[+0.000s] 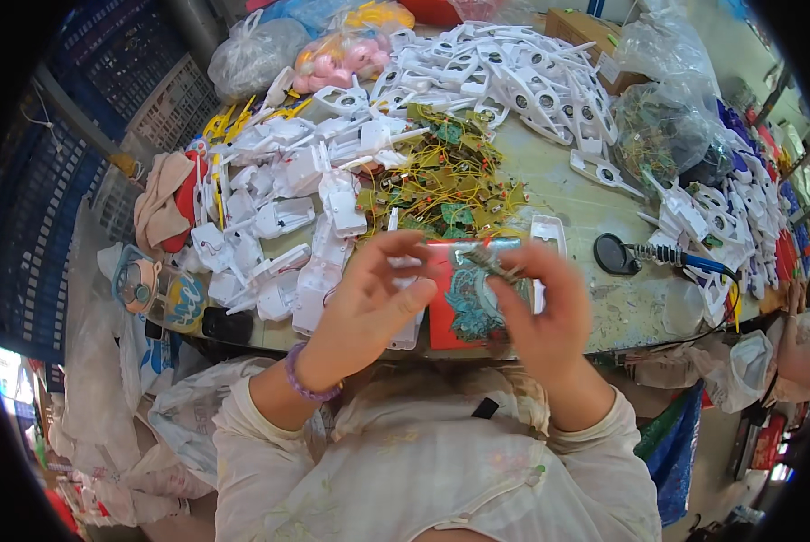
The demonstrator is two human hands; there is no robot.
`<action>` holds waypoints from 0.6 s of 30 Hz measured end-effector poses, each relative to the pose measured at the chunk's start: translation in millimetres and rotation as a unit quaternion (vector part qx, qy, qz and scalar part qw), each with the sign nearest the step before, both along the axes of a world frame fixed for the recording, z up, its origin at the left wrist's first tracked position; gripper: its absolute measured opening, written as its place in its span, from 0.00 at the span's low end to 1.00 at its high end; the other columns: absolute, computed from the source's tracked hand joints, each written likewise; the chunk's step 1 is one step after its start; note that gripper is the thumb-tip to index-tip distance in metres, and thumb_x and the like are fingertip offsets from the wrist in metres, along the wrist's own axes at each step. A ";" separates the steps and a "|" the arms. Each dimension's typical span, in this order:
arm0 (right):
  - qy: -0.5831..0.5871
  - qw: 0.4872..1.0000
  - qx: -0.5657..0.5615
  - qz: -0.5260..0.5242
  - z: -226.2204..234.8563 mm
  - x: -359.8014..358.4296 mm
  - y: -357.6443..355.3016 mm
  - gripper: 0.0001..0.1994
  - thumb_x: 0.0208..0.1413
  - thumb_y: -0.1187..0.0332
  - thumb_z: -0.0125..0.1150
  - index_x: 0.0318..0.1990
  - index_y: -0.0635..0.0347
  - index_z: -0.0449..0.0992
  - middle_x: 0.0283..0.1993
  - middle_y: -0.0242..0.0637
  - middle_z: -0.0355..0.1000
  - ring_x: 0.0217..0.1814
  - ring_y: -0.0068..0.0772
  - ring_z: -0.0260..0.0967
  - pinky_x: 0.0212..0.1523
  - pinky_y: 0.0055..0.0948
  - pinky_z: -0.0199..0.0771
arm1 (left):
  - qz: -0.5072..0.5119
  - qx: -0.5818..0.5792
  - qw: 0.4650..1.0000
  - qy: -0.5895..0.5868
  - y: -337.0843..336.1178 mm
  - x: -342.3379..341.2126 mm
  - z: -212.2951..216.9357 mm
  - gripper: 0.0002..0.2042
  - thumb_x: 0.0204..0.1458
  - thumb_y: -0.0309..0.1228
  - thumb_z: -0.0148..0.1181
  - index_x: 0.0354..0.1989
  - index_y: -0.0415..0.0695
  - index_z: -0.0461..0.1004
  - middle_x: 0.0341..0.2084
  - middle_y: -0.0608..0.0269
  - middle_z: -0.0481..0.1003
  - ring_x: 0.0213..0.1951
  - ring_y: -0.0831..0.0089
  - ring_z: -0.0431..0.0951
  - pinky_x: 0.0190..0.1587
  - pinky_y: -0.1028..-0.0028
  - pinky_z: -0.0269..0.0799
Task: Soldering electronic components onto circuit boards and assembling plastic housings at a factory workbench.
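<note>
My right hand is pinched on a small olive-green piece, blurred, that looks like one of the small circuit boards. My left hand is held across from it, fingers curved and apart, with nothing seen in them. Beneath both hands lies a flat red pad with a teal picture on it. Just beyond the hands spreads a heap of small circuit boards with thin yellow wires. White plastic housings are piled to the left of my left hand.
White frames with round dark centres fill the back. At right, a soldering iron rests in a coiled holder beside a round black lid. A clear bottle stands at the left edge. Plastic bags sit at back right.
</note>
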State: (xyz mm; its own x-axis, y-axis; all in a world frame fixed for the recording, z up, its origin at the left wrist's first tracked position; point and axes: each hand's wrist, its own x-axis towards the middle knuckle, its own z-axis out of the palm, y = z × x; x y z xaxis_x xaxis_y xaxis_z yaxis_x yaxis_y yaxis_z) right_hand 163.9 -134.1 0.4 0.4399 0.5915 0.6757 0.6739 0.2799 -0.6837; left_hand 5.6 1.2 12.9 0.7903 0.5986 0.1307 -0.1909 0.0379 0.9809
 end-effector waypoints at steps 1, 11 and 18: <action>0.091 0.996 0.003 0.014 -1.5 5.7 -1.4 0.17 0.48 0.78 0.70 0.47 0.61 0.76 0.43 0.41 0.73 0.39 0.33 0.72 0.41 0.28 0.73 | 0.049 0.136 0.990 0.007 5.0 -4.7 -1.5 0.17 0.57 0.29 0.62 0.53 0.39 0.69 0.50 0.59 0.73 0.48 0.65 0.75 0.52 0.64 0.71; 0.006 0.992 -0.003 -0.128 -18.6 46.1 14.8 0.16 0.51 0.79 0.68 0.48 0.65 0.74 0.39 0.40 0.73 0.37 0.29 0.73 0.39 0.26 0.74 | 0.149 0.447 0.863 0.183 9.8 8.6 -25.4 0.18 0.47 0.32 0.69 0.46 0.40 0.77 0.36 0.55 0.80 0.38 0.60 0.78 0.44 0.65 0.70; 0.056 0.978 -0.197 0.049 -9.6 35.2 2.3 0.16 0.49 0.73 0.69 0.47 0.61 0.77 0.39 0.40 0.75 0.43 0.36 0.71 0.46 0.33 0.70 | 0.118 0.236 0.959 0.103 0.1 9.0 -22.1 0.09 0.49 0.24 0.66 0.38 0.38 0.81 0.30 0.58 0.81 0.29 0.71 0.80 0.33 0.74 0.72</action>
State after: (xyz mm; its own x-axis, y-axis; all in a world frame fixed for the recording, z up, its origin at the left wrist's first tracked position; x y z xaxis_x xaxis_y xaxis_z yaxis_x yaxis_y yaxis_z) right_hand 199.1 -131.8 -9.1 0.4259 0.8394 0.3376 0.5721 0.0392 -0.8192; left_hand 14.7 1.3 -9.2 0.6783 0.6765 0.2868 0.0593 -0.4395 0.8963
